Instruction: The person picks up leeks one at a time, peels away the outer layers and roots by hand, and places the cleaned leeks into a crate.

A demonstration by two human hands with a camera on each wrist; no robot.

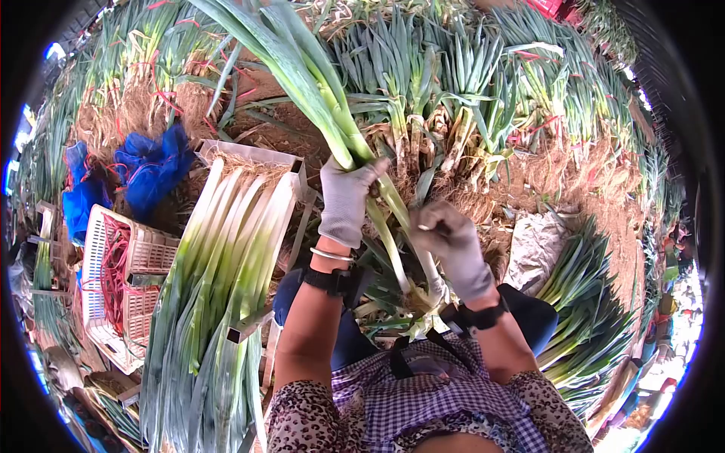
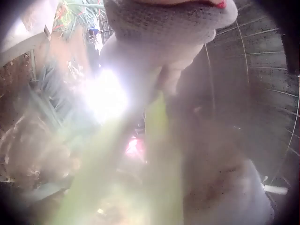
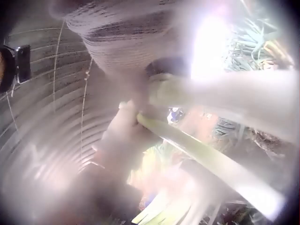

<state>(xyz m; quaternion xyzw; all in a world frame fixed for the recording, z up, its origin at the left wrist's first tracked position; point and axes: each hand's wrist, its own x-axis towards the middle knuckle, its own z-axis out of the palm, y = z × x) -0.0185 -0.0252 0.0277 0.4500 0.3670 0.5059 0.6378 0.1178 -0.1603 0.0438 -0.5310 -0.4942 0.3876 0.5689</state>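
Note:
Two long leeks (image 1: 332, 113) cross the middle of the head view, green leaves up and to the left, pale rooted ends low near the apron. My gloved left hand (image 1: 346, 200) grips them around mid-length; in the left wrist view the glove (image 2: 150, 47) is above blurred green stalks (image 2: 161, 183). My gloved right hand (image 1: 453, 245), fingers curled, is at the right-hand stalk just below; its fingertips are partly hidden. In the right wrist view that glove (image 3: 126, 42) meets a thick pale stalk (image 3: 243, 96), with a thinner stalk (image 3: 206, 157) beneath.
Trimmed leeks (image 1: 219, 249) lie in a metal-ended rack at left, beside a white crate (image 1: 140, 257) with red ties and blue bags (image 1: 155, 166). Bundled leeks (image 1: 423, 75) stand along the back. More leeks (image 1: 581, 302) lie at right beside a pale sack (image 1: 535, 249).

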